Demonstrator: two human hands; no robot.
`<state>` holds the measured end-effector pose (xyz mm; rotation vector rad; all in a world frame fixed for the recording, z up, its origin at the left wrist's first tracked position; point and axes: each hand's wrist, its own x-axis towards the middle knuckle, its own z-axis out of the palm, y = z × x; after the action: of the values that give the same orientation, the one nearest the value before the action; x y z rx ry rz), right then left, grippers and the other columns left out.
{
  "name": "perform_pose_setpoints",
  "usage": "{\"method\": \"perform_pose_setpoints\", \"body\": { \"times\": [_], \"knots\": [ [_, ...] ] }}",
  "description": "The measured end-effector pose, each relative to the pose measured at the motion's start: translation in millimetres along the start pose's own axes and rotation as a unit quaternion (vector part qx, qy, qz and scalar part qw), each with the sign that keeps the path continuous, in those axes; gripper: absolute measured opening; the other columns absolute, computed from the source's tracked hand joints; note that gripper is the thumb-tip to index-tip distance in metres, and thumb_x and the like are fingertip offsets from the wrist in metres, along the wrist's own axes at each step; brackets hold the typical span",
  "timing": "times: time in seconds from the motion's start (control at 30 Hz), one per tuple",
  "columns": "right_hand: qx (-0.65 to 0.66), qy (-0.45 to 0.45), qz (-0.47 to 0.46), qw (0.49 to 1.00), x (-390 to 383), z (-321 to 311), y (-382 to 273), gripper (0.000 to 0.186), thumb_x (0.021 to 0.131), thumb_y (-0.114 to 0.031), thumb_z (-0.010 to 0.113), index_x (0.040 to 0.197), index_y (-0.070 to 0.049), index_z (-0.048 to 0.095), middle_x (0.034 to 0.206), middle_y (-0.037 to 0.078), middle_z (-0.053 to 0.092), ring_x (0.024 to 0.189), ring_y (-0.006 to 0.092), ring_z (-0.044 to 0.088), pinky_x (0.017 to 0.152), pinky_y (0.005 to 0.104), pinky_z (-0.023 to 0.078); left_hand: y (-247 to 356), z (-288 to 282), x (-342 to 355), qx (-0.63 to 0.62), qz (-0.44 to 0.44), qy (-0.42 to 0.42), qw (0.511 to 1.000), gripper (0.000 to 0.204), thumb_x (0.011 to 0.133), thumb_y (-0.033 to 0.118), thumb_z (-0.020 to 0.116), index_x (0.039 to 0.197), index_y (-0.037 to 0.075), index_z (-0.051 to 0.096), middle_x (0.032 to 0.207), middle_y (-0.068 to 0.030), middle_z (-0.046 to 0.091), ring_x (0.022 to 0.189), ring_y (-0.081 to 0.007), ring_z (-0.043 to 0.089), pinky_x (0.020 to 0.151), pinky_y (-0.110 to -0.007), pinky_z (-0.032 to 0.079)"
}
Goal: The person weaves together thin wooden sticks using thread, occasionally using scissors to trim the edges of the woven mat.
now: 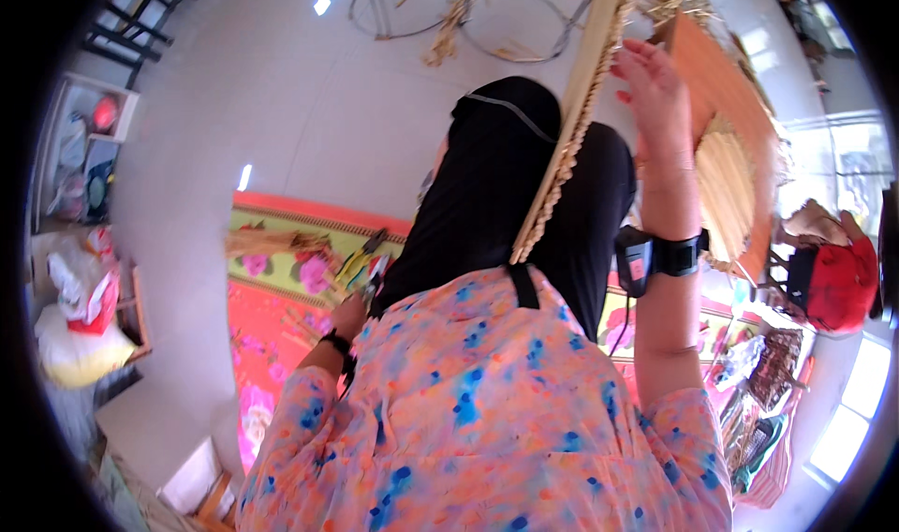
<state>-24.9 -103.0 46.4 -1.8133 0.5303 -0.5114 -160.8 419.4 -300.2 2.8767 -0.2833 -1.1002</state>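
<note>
A long, pale woven straw strip (579, 110) with a knobbly braided edge slants across my lap and runs up beyond my knees. My right hand (651, 87) is raised beside its far part, the fingers loosely apart and the fingertips close to the braided edge; whether they touch it I cannot tell. Low at my left side, my left hand (350, 317) reaches down to the floral mat (257, 321), its fingers mostly hidden. Just beyond that hand lie dark-handled pliers (373, 243) and a yellow-green item (354, 268), with a bundle of straw (281, 242) farther left.
An orange-brown wooden board (721, 73) stands at my right, with a round straw piece (726, 181) against it. Ahead are metal ring frames (403, 34) and loose straw (445, 40). Bags (84, 293) sit at far left, a red bag (841, 288) at far right.
</note>
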Motion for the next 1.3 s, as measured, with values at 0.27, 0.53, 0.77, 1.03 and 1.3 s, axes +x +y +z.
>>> {"method": "perform_pose_setpoints", "body": {
  "times": [0.27, 0.53, 0.77, 1.03, 1.3],
  "knots": [
    [-0.155, 0.063, 0.016, 0.986, 10.3, 2.9, -15.0, 0.061, 0.073, -0.037, 0.081, 0.117, -0.001, 0.060, 0.103, 0.010, 0.068, 0.092, 0.0186, 0.065, 0.081, 0.0310, 0.052, -26.9, 77.9, 24.1, -0.082, -0.025, 0.009, 0.996, 0.029, 0.098, 0.029, 0.043, 0.108, 0.004, 0.053, 0.100, -0.0249, 0.068, 0.095, -0.0430, 0.067, 0.076, -0.056, 0.053],
    [-0.347, 0.088, -0.052, 0.932, 23.9, 24.5, -8.1, 0.081, 0.065, -0.039, 0.084, 0.128, -0.002, 0.049, 0.108, 0.018, 0.063, 0.103, 0.0337, 0.062, 0.090, 0.0427, 0.050, -24.8, 72.1, 57.9, -0.038, 0.092, -0.090, 0.991, 0.024, 0.088, 0.023, 0.054, 0.097, 0.008, 0.071, 0.094, -0.0199, 0.071, 0.092, -0.0389, 0.069, 0.075, -0.052, 0.055],
    [-0.371, 0.123, 0.025, 0.920, 56.2, 43.5, 24.8, 0.086, 0.065, -0.039, 0.083, 0.131, -0.001, 0.044, 0.117, 0.024, 0.058, 0.117, 0.0378, 0.054, 0.099, 0.0422, 0.047, 21.3, -82.7, 88.9, 0.023, 0.114, 0.098, 0.988, 0.023, 0.085, 0.022, 0.060, 0.099, 0.005, 0.064, 0.090, -0.0175, 0.068, 0.087, -0.0392, 0.066, 0.072, -0.052, 0.054],
    [-0.351, 0.078, 0.090, 0.929, 113.5, 34.7, 29.8, 0.073, 0.069, -0.033, 0.076, 0.123, 0.004, 0.046, 0.105, 0.024, 0.064, 0.102, 0.0385, 0.064, 0.087, 0.0416, 0.053, 93.3, -246.8, 113.7, -0.162, 0.206, 0.355, 0.897, 0.026, 0.086, 0.013, 0.066, 0.110, 0.004, 0.061, 0.104, -0.0185, 0.064, 0.084, -0.0359, 0.065, 0.073, -0.046, 0.052],
    [-0.259, 0.009, 0.208, 0.943, 146.4, 23.1, 54.3, 0.040, 0.077, -0.010, 0.058, 0.116, -0.002, 0.058, 0.097, 0.022, 0.067, 0.081, 0.0354, 0.071, 0.050, 0.0458, 0.056, 187.2, -332.7, 88.0, -0.317, 0.362, 0.331, 0.812, 0.035, 0.086, 0.006, 0.066, 0.119, 0.001, 0.058, 0.111, -0.0151, 0.062, 0.085, -0.0249, 0.067, 0.070, -0.034, 0.055]
  ]
}}
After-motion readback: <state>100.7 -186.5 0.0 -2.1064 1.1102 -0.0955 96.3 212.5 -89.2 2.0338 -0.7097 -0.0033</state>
